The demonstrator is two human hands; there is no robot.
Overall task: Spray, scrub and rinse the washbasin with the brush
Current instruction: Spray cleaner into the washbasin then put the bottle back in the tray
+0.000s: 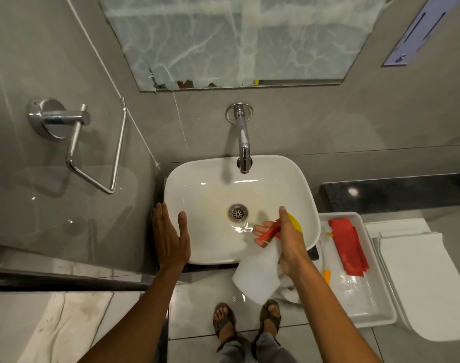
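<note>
Spray step in hand, nothing scrubbed yet by the look of it. Right hand is closed round the neck of the spray bottle, fingers curled on the red trigger, nozzle angled into the washbasin from its near right corner. Bottle body hangs out past the front rim, over the floor. Left hand is flat and spread, holding nothing, lying on the basin's left rim.

Basin bowl shows a yellowish film around the drain; tap is not running. Brush lies in the white tray just right of the basin, partly under a red cloth, so only the bristle head and an orange handle end show.

Risks from here:
- Nozzle sits low and close to the near wall: spray probably covers the middle and far side, misses the near right corner under the hand.
- Aim slightly high and mist lands on the tap and wall tiles instead of the bowl.
- Wet floor tiles plus open sandals: drips off the bottle add slip risk.
- Reaching for the brush could drag the cloth out with it.
</note>
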